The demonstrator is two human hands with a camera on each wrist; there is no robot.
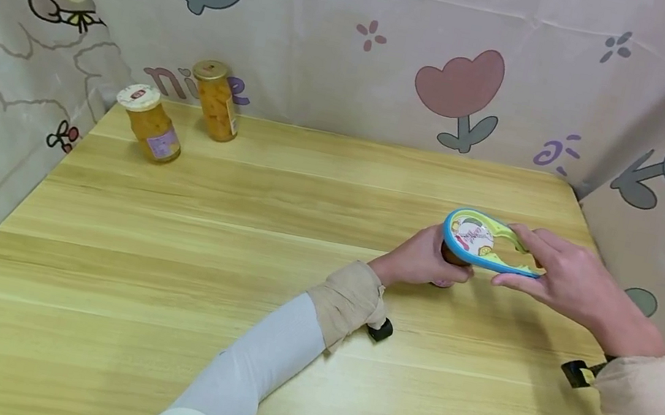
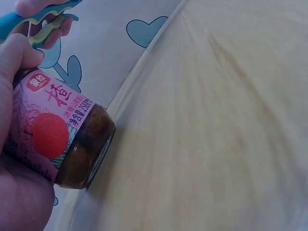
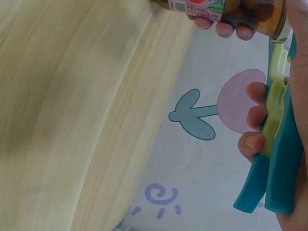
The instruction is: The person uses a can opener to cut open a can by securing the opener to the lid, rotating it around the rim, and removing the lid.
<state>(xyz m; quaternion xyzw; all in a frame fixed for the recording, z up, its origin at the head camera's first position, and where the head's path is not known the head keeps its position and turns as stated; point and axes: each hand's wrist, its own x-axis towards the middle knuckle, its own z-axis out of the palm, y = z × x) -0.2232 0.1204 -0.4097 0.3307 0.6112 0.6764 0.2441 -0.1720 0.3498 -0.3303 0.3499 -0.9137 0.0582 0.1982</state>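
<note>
My left hand (image 1: 420, 258) grips a glass jar (image 2: 67, 137) of dark fruit with a pink label, standing on the wooden table (image 1: 273, 241) at the right. A blue and yellow-green jar opener (image 1: 486, 243) sits over the jar's lid, and my right hand (image 1: 566, 282) holds its handle with the fingers curled round it. In the right wrist view the opener (image 3: 279, 159) runs down the right edge under my fingers (image 3: 251, 143), with the jar (image 3: 231, 9) at the top. The lid itself is hidden under the opener.
Two jars of yellow fruit stand at the table's far left: one with a white lid (image 1: 150, 123), one with a gold lid (image 1: 215, 100). Printed cloth walls (image 1: 400, 49) close in the table at the back and both sides.
</note>
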